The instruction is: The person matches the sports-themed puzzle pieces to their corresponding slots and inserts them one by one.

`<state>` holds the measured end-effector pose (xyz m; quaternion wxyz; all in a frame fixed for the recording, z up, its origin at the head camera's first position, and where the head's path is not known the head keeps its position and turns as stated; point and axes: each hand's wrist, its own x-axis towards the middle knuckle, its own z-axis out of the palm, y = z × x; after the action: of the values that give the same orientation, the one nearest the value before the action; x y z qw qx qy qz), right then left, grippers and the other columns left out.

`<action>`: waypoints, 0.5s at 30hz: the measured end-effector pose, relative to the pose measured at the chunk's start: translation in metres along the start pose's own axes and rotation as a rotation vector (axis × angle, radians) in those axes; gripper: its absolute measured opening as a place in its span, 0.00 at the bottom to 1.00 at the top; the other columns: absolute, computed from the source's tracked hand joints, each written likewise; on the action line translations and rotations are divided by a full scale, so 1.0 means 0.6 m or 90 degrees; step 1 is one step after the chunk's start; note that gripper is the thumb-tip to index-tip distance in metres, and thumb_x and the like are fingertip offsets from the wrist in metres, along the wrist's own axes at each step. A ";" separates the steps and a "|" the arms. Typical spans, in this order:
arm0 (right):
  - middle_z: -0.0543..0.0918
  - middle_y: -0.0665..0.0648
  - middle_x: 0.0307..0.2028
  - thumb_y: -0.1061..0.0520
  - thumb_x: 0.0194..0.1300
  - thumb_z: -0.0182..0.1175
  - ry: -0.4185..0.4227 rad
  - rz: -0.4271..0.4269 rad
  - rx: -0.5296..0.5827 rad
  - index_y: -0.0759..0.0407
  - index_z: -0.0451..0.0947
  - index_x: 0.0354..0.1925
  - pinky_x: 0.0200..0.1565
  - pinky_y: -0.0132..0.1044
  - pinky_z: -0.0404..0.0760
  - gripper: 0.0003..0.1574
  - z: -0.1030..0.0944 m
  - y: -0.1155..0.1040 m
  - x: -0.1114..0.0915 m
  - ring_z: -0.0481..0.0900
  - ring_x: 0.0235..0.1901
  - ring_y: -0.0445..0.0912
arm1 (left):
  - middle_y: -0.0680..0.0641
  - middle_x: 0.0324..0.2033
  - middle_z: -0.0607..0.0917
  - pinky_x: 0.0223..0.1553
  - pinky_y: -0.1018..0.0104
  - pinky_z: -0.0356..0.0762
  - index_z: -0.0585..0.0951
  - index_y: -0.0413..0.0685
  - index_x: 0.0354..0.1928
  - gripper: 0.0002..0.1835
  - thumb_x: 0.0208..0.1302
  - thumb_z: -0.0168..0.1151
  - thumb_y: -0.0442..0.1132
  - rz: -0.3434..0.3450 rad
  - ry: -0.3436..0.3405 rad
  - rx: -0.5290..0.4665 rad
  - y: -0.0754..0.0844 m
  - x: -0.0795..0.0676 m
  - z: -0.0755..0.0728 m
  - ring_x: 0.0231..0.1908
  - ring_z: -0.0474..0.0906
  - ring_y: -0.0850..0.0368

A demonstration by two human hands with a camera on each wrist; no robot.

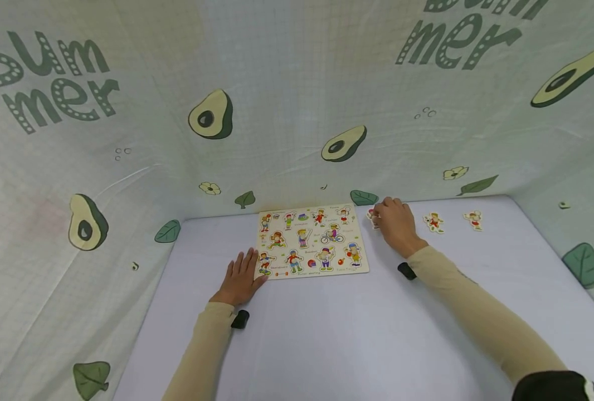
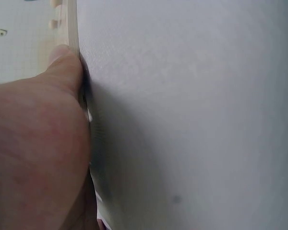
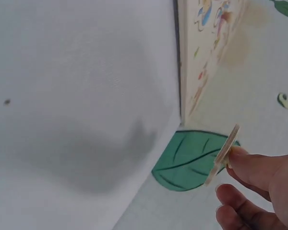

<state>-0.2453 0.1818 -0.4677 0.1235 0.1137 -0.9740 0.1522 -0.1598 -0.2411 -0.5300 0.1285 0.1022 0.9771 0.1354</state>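
A wooden puzzle board (image 1: 364, 260) printed with little sports figures lies flat on the white table. At its lower left corner rests my left hand (image 1: 239, 280), fingers straight and spread. The left wrist view shows that thumb (image 2: 63, 67) against the board's edge. Just off the board's right side, my right hand (image 1: 396, 224) pinches a thin wooden puzzle piece (image 1: 371, 216) between thumb and finger. Seen edge-on in the right wrist view, the piece (image 3: 223, 152) stands tilted; its printed face is hidden there. Figures fill several places on the board.
Two loose figure pieces, one nearer (image 1: 433, 223) and one farther right (image 1: 474, 220), lie on the table (image 1: 317, 334). A cloth (image 1: 277, 94) with avocados and leaves rises behind the table and at both sides.
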 end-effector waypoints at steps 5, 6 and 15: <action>0.82 0.64 0.42 0.62 0.68 0.72 0.007 -0.021 0.007 0.66 0.87 0.43 0.52 0.56 0.78 0.08 0.003 -0.034 0.010 0.78 0.47 0.60 | 0.35 0.84 0.45 0.81 0.34 0.38 0.46 0.35 0.84 0.44 0.83 0.51 0.54 -0.007 -0.007 0.003 0.000 0.000 -0.001 0.83 0.37 0.31; 0.82 0.64 0.42 0.62 0.68 0.72 0.007 -0.026 0.006 0.66 0.87 0.43 0.53 0.56 0.78 0.08 0.004 -0.041 0.012 0.78 0.47 0.60 | 0.35 0.84 0.45 0.81 0.34 0.37 0.46 0.35 0.84 0.44 0.83 0.51 0.54 -0.008 -0.008 0.002 0.000 0.000 -0.001 0.83 0.37 0.31; 0.83 0.63 0.45 0.61 0.70 0.71 0.010 -0.060 0.019 0.64 0.86 0.44 0.56 0.55 0.78 0.08 0.021 -0.092 0.032 0.78 0.51 0.60 | 0.35 0.84 0.44 0.81 0.34 0.37 0.45 0.36 0.85 0.45 0.83 0.51 0.55 -0.009 -0.015 0.004 -0.002 0.004 0.000 0.83 0.36 0.31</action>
<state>-0.2518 0.1229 -0.4591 0.1364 0.1601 -0.9642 0.1617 -0.1624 -0.2417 -0.5313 0.1405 0.0970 0.9767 0.1302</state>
